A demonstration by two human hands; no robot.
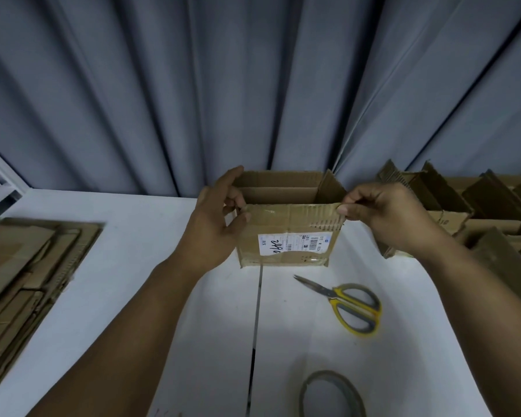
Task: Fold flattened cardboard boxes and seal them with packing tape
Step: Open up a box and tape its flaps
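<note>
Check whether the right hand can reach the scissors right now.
Probably yes, once it lets go: the right hand pinches the top edge of the box. The scissors lie uncovered on the table, nearer the person, with nothing in between.

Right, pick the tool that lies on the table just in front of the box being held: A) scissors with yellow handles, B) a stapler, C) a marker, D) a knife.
A: scissors with yellow handles lie on the table, nearer the camera than the box that the left hand and right hand hold.
</note>
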